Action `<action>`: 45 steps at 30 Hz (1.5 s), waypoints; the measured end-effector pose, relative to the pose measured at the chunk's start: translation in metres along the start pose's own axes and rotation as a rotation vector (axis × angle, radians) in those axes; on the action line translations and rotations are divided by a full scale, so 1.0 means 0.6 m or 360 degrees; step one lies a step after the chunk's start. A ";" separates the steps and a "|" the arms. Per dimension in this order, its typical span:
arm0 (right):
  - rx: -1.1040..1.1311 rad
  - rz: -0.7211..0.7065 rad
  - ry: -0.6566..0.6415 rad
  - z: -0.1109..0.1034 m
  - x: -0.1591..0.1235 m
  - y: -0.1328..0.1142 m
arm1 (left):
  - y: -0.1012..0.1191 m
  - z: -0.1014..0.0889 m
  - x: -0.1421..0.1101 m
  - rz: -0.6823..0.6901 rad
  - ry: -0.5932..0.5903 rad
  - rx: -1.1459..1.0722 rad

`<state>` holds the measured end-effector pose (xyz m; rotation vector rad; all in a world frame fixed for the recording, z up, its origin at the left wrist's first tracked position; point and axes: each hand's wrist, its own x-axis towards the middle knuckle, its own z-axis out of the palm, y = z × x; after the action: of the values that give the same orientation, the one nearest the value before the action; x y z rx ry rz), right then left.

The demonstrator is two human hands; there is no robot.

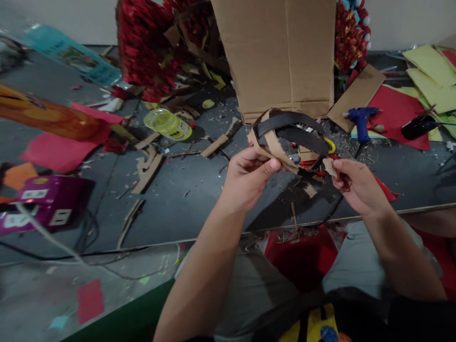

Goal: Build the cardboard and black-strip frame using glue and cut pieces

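My left hand [245,175] is closed on a frame of bent cardboard strips [278,142], thumb on the near strip. Black curved bands [299,137] run across the frame's top and right side. A small torn piece of cardboard [329,167] is pinched between the thumb and fingers of my right hand [356,183], just right of the frame. Yellow-handled and red-handled tools [330,146] lie partly hidden behind the frame. Loose cardboard scraps [309,189] lie on the table below it.
A tall cardboard panel [281,57] stands behind. A blue glue gun [361,121] rests at right near red paper [399,114]. To the left are a yellow-green jar [167,124], a plastic bottle [76,54], a purple power box [44,202] with cables, and cardboard scraps [147,168].
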<state>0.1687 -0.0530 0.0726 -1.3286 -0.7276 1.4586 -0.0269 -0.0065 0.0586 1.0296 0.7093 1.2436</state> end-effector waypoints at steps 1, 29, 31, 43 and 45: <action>0.0011 -0.0004 -0.0010 0.000 0.000 0.000 | 0.001 0.001 0.000 0.0007 0.0001 -0.0003; 0.0014 -0.0011 0.0050 0.004 0.003 0.000 | 0.004 -0.001 0.003 0.0070 0.0036 0.0037; -0.0001 -0.0021 0.0056 0.004 0.004 -0.001 | 0.004 -0.001 0.003 0.0082 0.0011 0.0030; -0.0035 -0.0021 0.0036 0.003 0.002 0.000 | 0.000 -0.005 0.002 0.0085 0.0028 0.0077; -0.0033 -0.0022 0.0025 0.002 0.002 0.001 | -0.001 -0.005 0.002 0.0089 0.0040 0.0080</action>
<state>0.1673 -0.0517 0.0718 -1.3468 -0.7418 1.4314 -0.0291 -0.0047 0.0568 1.0828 0.7391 1.2943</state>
